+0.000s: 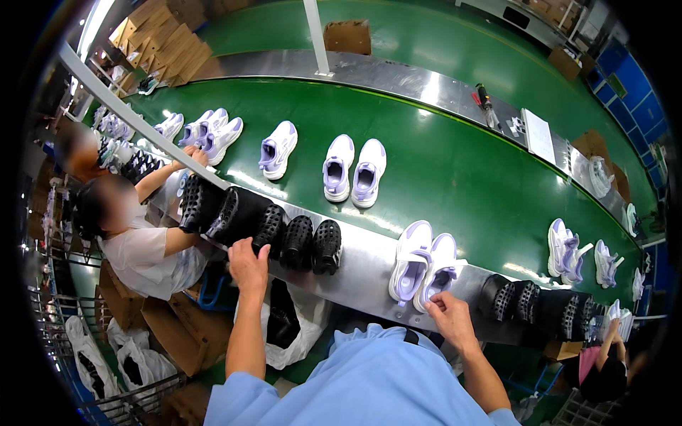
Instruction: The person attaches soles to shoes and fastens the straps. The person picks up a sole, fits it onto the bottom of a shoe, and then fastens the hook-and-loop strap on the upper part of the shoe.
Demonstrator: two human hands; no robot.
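Observation:
My left hand (249,268) is closed at the near end of a black perforated shoe form (270,226), thumb and fingers bent around it. That form stands in a row with more black shoe forms (327,245) along the metal edge. On the right, my right hand (450,317) pinches the heel of a white and lilac sneaker (442,261). Its mate, another white sneaker (410,264), lies close against it on the left, toe pointing away. Both sneakers are low-cut, and they rest partly on the metal edge and partly on the green belt.
Farther along the green belt (455,184) stand a sneaker pair (353,170) and a single sneaker (278,149). More black forms (536,302) line the right edge. A co-worker (142,241) handles sneakers at left; another sits far right. A metal post (317,35) rises behind. Cardboard boxes (192,323) lie below.

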